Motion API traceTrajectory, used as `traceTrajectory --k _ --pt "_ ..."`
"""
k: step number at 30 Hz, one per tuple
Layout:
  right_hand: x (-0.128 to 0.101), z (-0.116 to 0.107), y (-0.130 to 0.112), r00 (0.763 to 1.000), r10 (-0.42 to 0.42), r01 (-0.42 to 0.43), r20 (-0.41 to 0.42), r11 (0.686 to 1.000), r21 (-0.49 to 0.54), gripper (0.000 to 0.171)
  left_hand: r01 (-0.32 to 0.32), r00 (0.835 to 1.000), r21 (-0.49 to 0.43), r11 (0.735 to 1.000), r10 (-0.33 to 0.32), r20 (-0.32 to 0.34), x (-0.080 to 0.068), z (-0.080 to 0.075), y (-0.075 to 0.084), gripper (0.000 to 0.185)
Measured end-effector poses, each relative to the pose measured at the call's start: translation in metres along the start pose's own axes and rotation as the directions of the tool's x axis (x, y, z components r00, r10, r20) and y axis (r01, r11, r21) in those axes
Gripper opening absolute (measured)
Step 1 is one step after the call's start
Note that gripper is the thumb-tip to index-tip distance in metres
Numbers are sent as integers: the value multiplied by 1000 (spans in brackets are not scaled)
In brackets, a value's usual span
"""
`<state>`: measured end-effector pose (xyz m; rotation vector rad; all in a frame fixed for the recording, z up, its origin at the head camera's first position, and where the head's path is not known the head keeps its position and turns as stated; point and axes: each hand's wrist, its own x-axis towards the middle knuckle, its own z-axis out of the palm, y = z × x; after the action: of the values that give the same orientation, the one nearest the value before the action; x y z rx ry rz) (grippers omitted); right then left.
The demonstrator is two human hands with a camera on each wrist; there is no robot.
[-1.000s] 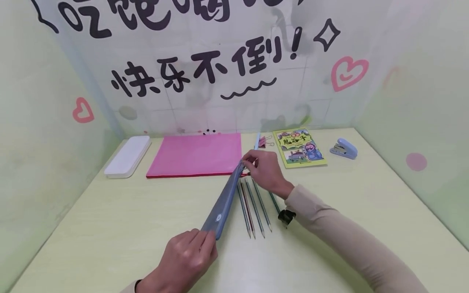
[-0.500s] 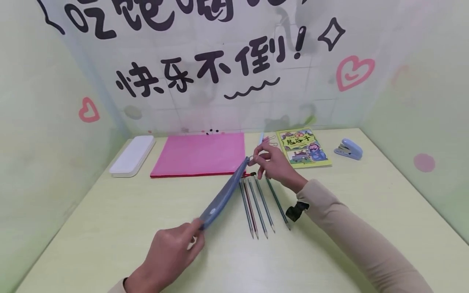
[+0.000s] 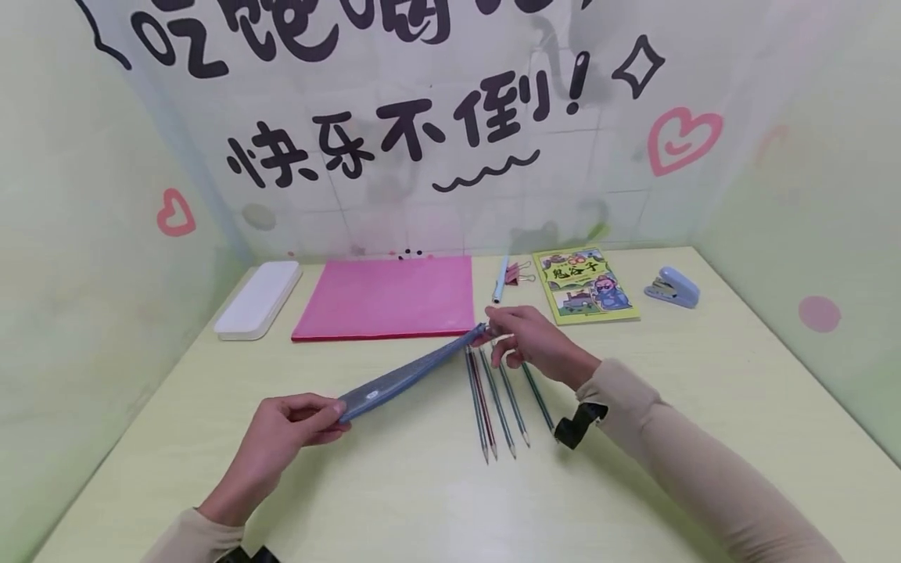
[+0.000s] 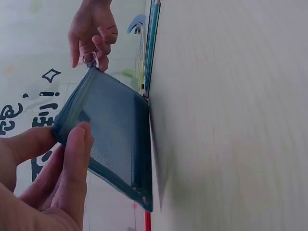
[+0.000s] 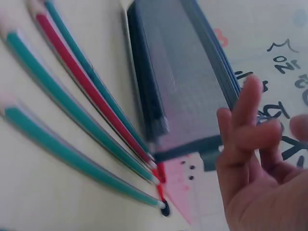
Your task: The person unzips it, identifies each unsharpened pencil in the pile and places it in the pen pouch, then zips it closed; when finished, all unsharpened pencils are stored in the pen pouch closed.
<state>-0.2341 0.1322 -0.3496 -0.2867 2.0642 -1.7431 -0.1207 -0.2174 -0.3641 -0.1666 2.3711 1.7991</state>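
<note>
A blue-grey mesh zip pouch (image 3: 404, 381) is held on edge between both hands, low above the table in the head view. My left hand (image 3: 278, 434) pinches its near-left end between thumb and fingers; the left wrist view shows that grip on the zipped edge of the pouch (image 4: 115, 127). At the far end, my right hand (image 3: 531, 342) pinches the small metal ring (image 4: 88, 58) at the pouch's corner, its other fingers loosely bent. Below the right hand several pencils (image 3: 500, 410) lie side by side, tips toward me. A dark green pencil (image 3: 539, 399) lies apart to their right.
Along the back stand a white case (image 3: 260, 301), a pink folder (image 3: 394, 297) with a red edge, a light blue pen (image 3: 500, 280), pink binder clips (image 3: 515, 274), a yellow booklet (image 3: 587, 289) and a blue stapler (image 3: 672, 288). Printed walls enclose three sides.
My left hand has swung left and a little up, turning the pouch from lengthwise toward crosswise. My right hand has shifted slightly right, still at the ring end. The pencils stay put.
</note>
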Motion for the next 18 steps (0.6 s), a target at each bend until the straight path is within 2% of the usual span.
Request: traceTrajectory --k 3,6,9,13,18 --pt "6 5 8 997 74 -73 -22 997 23 28 4 1000 54 999 -5 2 5 -3 -3 41" --pt "10 8 16 993 115 -115 -32 993 17 19 -24 1000 143 989 23 11 7 -6 -6 48" --pt "9 9 21 992 122 -122 22 992 -25 32 -53 999 247 968 51 14 11 -13 -8 53" --pt "4 17 22 991 99 -87 93 989 -122 41 -100 995 385 917 93 37 19 -27 -8 49" --pt "-4 39 19 994 82 -62 69 966 -250 39 -169 985 525 834 129 111 31 -45 -10 42"
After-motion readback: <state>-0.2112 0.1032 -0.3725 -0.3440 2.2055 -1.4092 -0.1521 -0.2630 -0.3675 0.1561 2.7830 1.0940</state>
